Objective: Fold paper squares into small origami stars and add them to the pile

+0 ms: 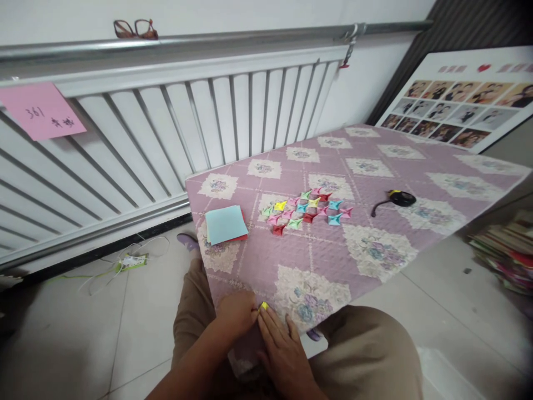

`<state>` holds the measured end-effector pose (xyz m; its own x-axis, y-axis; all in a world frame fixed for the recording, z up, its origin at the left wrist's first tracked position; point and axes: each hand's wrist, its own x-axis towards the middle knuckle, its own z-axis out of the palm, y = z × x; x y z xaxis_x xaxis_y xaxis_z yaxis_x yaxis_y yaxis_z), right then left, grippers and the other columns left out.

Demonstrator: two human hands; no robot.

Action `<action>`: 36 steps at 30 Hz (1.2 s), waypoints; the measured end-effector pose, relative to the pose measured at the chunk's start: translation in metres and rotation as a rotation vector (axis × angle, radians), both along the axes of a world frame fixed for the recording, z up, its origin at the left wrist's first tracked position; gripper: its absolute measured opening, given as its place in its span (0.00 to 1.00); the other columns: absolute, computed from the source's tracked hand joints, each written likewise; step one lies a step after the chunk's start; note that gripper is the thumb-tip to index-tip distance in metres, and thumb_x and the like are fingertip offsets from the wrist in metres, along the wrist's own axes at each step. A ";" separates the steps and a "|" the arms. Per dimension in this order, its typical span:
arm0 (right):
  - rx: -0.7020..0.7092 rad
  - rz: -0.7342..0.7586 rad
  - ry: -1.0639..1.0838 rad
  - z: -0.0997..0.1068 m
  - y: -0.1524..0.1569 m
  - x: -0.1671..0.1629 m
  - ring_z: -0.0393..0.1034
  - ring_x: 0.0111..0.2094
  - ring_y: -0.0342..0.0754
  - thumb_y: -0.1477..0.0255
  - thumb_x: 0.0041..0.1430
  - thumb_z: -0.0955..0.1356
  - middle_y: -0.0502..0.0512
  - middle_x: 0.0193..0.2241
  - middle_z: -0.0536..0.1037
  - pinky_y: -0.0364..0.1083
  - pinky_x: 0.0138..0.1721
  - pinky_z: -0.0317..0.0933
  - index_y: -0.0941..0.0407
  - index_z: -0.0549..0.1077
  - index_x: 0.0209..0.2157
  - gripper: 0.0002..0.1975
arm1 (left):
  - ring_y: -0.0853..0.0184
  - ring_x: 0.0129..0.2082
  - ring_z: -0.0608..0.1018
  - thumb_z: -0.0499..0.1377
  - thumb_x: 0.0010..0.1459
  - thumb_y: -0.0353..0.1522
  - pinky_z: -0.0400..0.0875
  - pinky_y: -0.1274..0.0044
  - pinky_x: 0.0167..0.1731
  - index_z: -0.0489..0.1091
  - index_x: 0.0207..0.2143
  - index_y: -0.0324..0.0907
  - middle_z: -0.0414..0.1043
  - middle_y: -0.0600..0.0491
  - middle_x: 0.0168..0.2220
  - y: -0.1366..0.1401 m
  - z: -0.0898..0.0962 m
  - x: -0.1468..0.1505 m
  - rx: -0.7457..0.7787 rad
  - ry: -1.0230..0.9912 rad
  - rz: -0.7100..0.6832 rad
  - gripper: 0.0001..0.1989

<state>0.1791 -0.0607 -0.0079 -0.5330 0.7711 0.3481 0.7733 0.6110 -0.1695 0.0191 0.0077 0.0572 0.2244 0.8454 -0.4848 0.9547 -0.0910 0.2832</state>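
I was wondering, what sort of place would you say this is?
Probably a room in a home: the wall radiator, flowered tablecloth and board of portrait photos suggest so.

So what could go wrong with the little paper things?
The yellow paper at the right hand might slip off the near end of the table. A bump could scatter the small folded papers. The paper stack, near the left edge, might get knocked down.
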 end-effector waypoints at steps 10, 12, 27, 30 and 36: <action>0.027 0.020 -0.111 -0.006 -0.002 0.013 0.39 0.65 0.51 0.63 0.56 0.65 0.54 0.60 0.63 0.56 0.62 0.26 0.56 0.58 0.60 0.32 | 0.61 0.34 0.77 0.57 0.52 0.37 0.65 0.76 0.31 0.75 0.30 0.45 0.77 0.52 0.33 0.011 -0.005 -0.006 -0.087 0.007 -0.101 0.09; 0.053 0.018 -0.124 -0.004 -0.001 0.017 0.34 0.66 0.51 0.64 0.55 0.66 0.54 0.60 0.63 0.58 0.62 0.24 0.55 0.60 0.59 0.30 | 0.60 0.34 0.77 0.57 0.52 0.37 0.65 0.75 0.32 0.76 0.31 0.45 0.78 0.52 0.33 0.012 -0.004 -0.006 -0.098 0.015 -0.111 0.09; 0.052 -0.072 -0.140 -0.012 -0.001 0.041 0.51 0.60 0.58 0.70 0.55 0.65 0.52 0.57 0.68 0.66 0.58 0.30 0.52 0.63 0.57 0.26 | 0.56 0.36 0.77 0.59 0.52 0.38 0.67 0.73 0.32 0.76 0.34 0.45 0.78 0.50 0.36 0.013 0.003 -0.007 -0.070 0.027 -0.111 0.10; 0.004 -0.107 -0.121 -0.008 -0.001 0.044 0.59 0.56 0.59 0.70 0.55 0.65 0.53 0.56 0.69 0.66 0.57 0.35 0.51 0.63 0.56 0.25 | 0.57 0.36 0.77 0.58 0.53 0.38 0.67 0.74 0.32 0.76 0.34 0.46 0.77 0.51 0.36 0.011 0.000 -0.008 -0.054 0.015 -0.118 0.09; -0.106 -0.171 -0.009 0.015 0.016 0.038 0.66 0.49 0.55 0.68 0.57 0.67 0.54 0.47 0.75 0.61 0.54 0.46 0.50 0.69 0.47 0.15 | 0.57 0.38 0.77 0.59 0.52 0.36 0.68 0.72 0.36 0.76 0.36 0.45 0.77 0.49 0.37 0.011 -0.003 -0.011 -0.022 -0.016 -0.161 0.10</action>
<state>0.2175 -0.0443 0.0075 -0.3940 0.8827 0.2561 0.8661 0.4498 -0.2179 0.0084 0.0187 0.0544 0.3645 0.7866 -0.4984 0.9234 -0.2363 0.3023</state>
